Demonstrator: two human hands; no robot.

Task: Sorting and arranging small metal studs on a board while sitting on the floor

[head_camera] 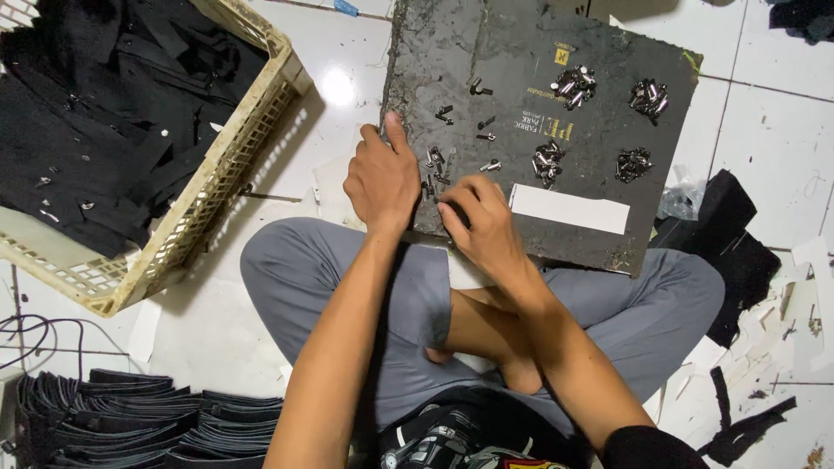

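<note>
Seated cross-legged on white floor tiles (261, 347), person in grey trousers (643, 313) works over a dark flat board (486, 52) resting against the knees at 12 o'clock. Left hand (380, 178) rests on the board's lower left edge, thumb stretched up along it, fingers curled loosely; whether anything sits inside that curl cannot be told. Right hand (479, 217) lies just right of it, fingertips pinched together over a small dark piece, too hidden to identify. Between and just above both hands sits a loose cluster of small dark metal zipper sliders (434, 165), touching the board. More single sliders are scattered toward 12 o'clock, near the board's middle. Four shiny heaps of silver metal sliders (573, 85) lie at 1 to 2 o'clock on the board, well apart from the hands. White rectangular label strip (569, 208) sits just right of the right hand. Cream plastic lattice basket (217, 187) filled with black fabric pieces stands at 10 o'clock. Stacked black cloth strips (139, 417) lie at 8 o'clock. Black fabric scraps (738, 234) lie at 3 to 4 o'clock on the floor.
</note>
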